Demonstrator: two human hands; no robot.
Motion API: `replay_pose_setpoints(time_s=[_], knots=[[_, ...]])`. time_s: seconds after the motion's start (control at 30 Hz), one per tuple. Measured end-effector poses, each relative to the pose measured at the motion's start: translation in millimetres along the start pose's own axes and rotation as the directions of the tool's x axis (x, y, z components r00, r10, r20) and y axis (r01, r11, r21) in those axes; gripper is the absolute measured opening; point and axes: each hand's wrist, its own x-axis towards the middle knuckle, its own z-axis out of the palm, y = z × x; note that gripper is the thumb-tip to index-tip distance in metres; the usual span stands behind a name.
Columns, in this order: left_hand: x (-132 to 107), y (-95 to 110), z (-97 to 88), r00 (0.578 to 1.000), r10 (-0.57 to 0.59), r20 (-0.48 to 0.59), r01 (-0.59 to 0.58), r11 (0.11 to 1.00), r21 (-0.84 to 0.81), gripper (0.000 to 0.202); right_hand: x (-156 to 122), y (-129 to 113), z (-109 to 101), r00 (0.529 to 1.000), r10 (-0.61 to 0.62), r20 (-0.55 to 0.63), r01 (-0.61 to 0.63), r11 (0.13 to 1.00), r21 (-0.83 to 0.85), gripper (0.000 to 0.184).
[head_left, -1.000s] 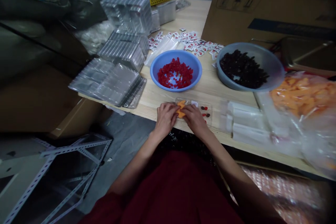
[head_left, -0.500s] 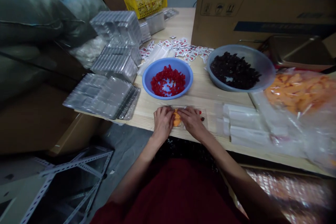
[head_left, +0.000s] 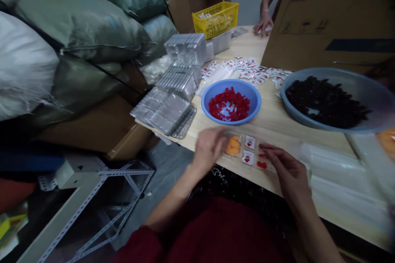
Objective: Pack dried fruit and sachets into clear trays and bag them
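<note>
A person's left hand [head_left: 210, 148], blurred, its fingers bent, is at one end of a thin, clear plastic tray [head_left: 242, 148] near the edge of a pale, wood-grained table [head_left: 271, 125]; I cannot tell whether it grips anything. The right hand [head_left: 290, 170], thumb and fingertips close together, is at the other end, beside small red pieces [head_left: 262, 164], its hold unclear. Smooth orange pieces [head_left: 233, 146] and square printed sachets [head_left: 249, 142] lie between. Beyond sit a round blue bowl [head_left: 255, 101] and a translucent bowl [head_left: 378, 98]; bulging sacks [head_left: 83, 26] crowd the left. A co-worker's hand [head_left: 264, 24] is at the back.
</note>
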Motion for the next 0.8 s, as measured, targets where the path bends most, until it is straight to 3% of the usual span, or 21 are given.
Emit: replay_pose_setpoints(time_s=[0.07,0.1,0.2,0.27,0.37,0.43,0.5,0.57,0.63,0.7,0.73,0.77,0.8], knots=[[15.1,-40.3,-29.6,0.973,-0.171,-0.157,0.193,0.971,0.141,0.028,4.7,10.6,-0.1,0.986,-0.165,-0.013,0.157,0.960,-0.231,0.015],[23.6,-62.0,-41.9,0.953,-0.243,-0.182,0.280,0.935,0.216,0.023,10.1,15.4,1.1,0.966,-0.257,0.007,0.245,0.913,-0.325,0.017],[46.9,-115.2,-67.6,0.893,-0.441,-0.091,0.447,0.846,0.290,0.016,34.1,21.7,9.4,0.878,-0.462,0.122,0.460,0.749,-0.476,0.028],[56.4,-134.3,-80.7,0.883,-0.464,-0.067,0.461,0.836,0.298,0.018,48.1,16.6,18.5,0.838,-0.515,0.182,0.534,0.702,-0.471,0.027],[55.8,-145.3,-105.1,0.897,-0.367,-0.247,0.432,0.845,0.316,0.024,53.7,3.4,40.5,0.857,-0.479,0.189,0.513,0.771,-0.378,0.024],[43.5,-148.2,-122.1,0.873,-0.340,-0.349,0.452,0.833,0.320,0.024,48.9,0.7,64.1,0.894,-0.388,0.224,0.438,0.861,-0.258,0.024],[22.0,-150.9,-131.8,0.832,-0.389,-0.396,0.507,0.823,0.256,0.025,43.6,8.1,95.1,0.904,-0.289,0.315,0.346,0.928,-0.141,0.024],[-5.3,-154.2,-128.8,0.732,-0.483,-0.481,0.575,0.816,0.056,0.029,42.0,24.1,130.3,0.891,-0.195,0.409,0.236,0.970,-0.053,0.029],[-31.9,-158.6,-113.6,0.522,-0.642,-0.562,0.593,0.747,-0.302,0.035,45.9,42.8,164.9,0.878,-0.096,0.469,0.103,0.995,0.010,0.037],[-50.9,-164.0,-92.1,0.318,-0.789,-0.526,0.516,0.610,-0.602,0.042,55.1,56.8,195.4,0.870,-0.012,0.494,-0.013,0.999,0.047,0.048],[-56.3,-166.8,-81.3,0.260,-0.834,-0.486,0.480,0.549,-0.685,0.045,61.1,60.4,208.9,0.866,0.027,0.500,-0.061,0.997,0.051,0.054],[-58.9,-169.5,-71.4,0.237,-0.866,-0.440,0.462,0.499,-0.733,0.049,67.5,61.3,221.3,0.862,0.065,0.502,-0.103,0.993,0.048,0.060],[-59.2,-172.0,-63.0,0.242,-0.887,-0.392,0.459,0.461,-0.759,0.052,74.1,59.9,232.7,0.858,0.105,0.503,-0.145,0.989,0.041,0.067]])
